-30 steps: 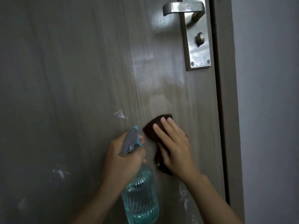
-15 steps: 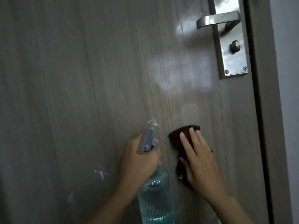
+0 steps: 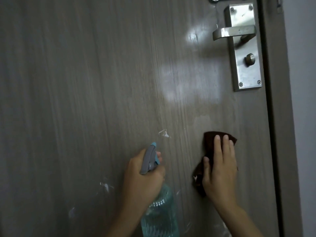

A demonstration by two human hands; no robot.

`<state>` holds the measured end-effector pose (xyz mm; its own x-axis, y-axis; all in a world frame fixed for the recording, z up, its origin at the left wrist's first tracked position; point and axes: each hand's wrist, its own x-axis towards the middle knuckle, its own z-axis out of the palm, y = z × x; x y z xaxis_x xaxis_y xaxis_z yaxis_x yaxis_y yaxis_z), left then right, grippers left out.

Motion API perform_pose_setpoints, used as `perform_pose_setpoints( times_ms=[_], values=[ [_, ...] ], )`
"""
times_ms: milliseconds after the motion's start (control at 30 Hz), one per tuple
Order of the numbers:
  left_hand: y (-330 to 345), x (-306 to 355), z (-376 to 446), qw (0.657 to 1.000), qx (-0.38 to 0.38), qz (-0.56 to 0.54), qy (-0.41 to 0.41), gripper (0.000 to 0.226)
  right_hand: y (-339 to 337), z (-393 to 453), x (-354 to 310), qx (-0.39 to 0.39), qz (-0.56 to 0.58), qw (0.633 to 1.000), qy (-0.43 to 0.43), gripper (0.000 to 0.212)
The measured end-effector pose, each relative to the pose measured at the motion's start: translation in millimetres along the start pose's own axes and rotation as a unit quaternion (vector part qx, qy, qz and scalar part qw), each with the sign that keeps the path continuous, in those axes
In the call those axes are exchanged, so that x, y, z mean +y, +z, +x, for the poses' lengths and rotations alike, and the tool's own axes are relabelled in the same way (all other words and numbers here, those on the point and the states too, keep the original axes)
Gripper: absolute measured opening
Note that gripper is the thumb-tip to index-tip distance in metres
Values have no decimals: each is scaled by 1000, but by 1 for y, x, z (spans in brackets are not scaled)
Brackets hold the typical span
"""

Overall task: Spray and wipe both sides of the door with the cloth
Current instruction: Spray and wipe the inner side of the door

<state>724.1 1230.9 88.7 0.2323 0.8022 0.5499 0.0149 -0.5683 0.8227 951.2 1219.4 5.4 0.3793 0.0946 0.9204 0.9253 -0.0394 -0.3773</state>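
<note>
I see the right hand [image 3: 220, 170], fingers straight, pressing the dark cloth [image 3: 209, 142] flat on the door [image 3: 102, 82] below the handle plate [image 3: 246, 65], left hand [image 3: 143, 178] curled round the spray bottle [image 3: 159, 216] neck, left of the cloth, white marks [image 3: 164, 133] above the nozzle.

The scene is dim and greyish, with soft grain and slight blur throughout. The brightest glare is a pale, hazy patch on the door [image 3: 85, 100] just left of the handle plate [image 3: 245, 48], with a smaller hot spot left of the lever [image 3: 234, 32]. The plate itself gleams with reflected light. Far left of the plate the door falls into murky shadow, and its wood grain smears softly. Vertical lines lean near the right edge.
</note>
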Motion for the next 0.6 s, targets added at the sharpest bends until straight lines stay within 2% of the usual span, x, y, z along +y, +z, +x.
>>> perform_pose_setpoints(
  times_ms=[67, 133, 233, 333, 433, 533, 600],
  values=[
    [-5, -6, -1, 1000, 8, -16, -2, 32, -5, 17, 7, -7, -13, 999, -46, 64],
    [-9, -12, 0, 1000, 19, -19, 5, 29, -7, 44, 3, 20, -11, 998, -52, 63],
    [-17, -24, -3, 999, 41, -17, 13, 29, 0, 78, -28, 70, 0, 996, -51, 61],
    [-29, -36, -8, 998, 58, -18, 13, 33, 15, 84, -64, 76, -19, 992, -101, 63],
    [-39, -44, -11, 998, 63, -9, 28, 21, 26, 63, -81, 20, -53, 979, -195, 68],
    [-48, -50, -13, 996, 57, 49, 49, 18, 14, 64, -67, -53, -112, 938, -325, 64],
    [-53, -49, -12, 995, 60, 55, 60, 20, 2, 88, -57, -23, -113, 949, -293, 61]
  ],
)
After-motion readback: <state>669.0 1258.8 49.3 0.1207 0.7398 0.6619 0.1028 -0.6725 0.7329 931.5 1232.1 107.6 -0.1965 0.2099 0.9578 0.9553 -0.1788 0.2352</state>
